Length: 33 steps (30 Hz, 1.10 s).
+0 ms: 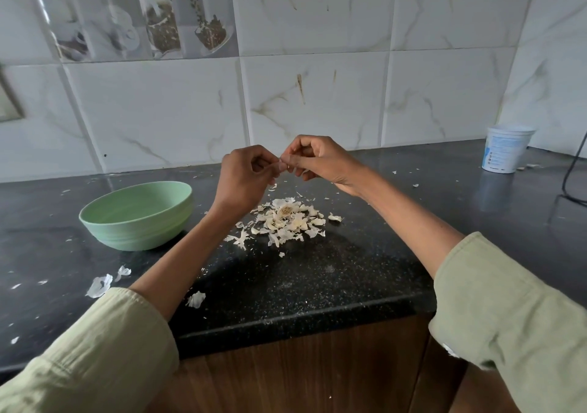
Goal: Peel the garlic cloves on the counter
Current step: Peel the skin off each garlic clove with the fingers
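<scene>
Midair, pale garlic clove (283,166), pinched between left hand (246,176), right hand (317,161)

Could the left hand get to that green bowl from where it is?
Probably yes. The green bowl sits on the counter just left of the left hand, with nothing between them. But both hands are busy pinching a garlic clove together, the right hand meeting it.

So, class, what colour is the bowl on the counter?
The bowl is pale green, seen best in the head view.
</scene>
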Each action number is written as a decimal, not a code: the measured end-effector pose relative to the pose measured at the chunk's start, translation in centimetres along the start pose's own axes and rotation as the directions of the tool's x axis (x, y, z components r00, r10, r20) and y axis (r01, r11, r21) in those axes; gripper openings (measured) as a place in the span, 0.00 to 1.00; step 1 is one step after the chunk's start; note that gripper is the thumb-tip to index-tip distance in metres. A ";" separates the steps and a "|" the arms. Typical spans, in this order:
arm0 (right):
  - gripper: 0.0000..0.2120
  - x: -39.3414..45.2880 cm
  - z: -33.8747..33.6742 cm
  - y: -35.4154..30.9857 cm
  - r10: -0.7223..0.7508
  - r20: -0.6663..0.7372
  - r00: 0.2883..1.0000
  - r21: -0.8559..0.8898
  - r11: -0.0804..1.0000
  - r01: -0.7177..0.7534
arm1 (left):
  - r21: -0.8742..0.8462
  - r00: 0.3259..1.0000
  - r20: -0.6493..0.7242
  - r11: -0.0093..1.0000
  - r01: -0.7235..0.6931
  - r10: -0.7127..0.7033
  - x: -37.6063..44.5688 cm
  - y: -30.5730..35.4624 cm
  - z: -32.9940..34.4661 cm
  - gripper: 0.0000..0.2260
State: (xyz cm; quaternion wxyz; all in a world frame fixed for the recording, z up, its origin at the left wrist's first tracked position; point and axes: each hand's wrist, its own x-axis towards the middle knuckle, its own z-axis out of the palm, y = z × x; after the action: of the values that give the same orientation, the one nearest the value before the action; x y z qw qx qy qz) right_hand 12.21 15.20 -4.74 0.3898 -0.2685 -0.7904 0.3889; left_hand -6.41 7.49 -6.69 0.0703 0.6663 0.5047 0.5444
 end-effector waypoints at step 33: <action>0.09 0.2 -0.7 0.3 -0.108 0.014 0.994 -0.077 0.991 0.109 | -0.117 0.989 0.095 0.986 0.121 -0.110 0.0 0.0 -0.5 0.04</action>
State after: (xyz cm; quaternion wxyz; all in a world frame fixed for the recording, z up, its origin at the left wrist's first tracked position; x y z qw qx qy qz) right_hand 12.74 15.78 -4.63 0.3956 -0.2382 -0.8203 0.3375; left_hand -6.83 7.26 -6.45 0.1648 0.6537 0.5046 0.5393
